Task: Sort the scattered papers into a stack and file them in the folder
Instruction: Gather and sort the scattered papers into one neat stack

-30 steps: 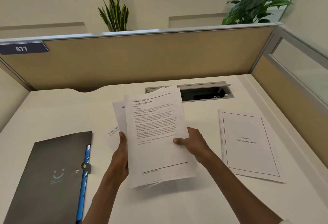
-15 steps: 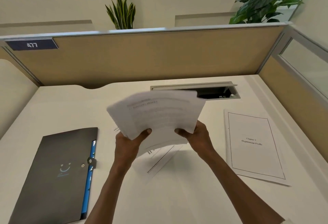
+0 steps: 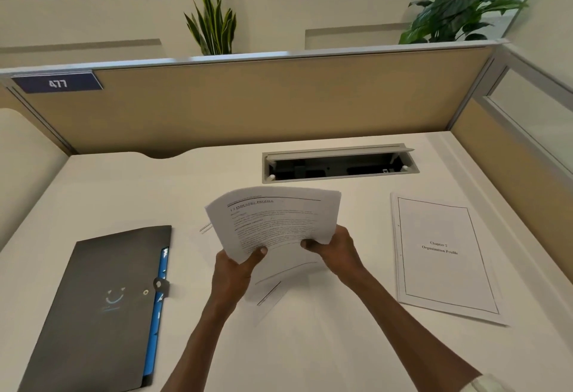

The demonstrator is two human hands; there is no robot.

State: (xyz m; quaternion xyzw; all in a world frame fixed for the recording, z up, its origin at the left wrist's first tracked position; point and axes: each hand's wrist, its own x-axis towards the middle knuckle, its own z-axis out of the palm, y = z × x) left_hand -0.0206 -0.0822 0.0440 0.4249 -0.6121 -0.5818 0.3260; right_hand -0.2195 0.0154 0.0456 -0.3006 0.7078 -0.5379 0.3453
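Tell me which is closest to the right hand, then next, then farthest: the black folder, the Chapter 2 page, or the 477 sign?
From the right hand:
1. Chapter 2 page, just to its right.
2. Black folder, across on the left.
3. 477 sign, up on the divider, far left.

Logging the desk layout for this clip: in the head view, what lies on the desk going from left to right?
Folder → left hand → held papers → right hand → Chapter 2 sheet. The loose sheets under the held papers overlap them, so they are left out.
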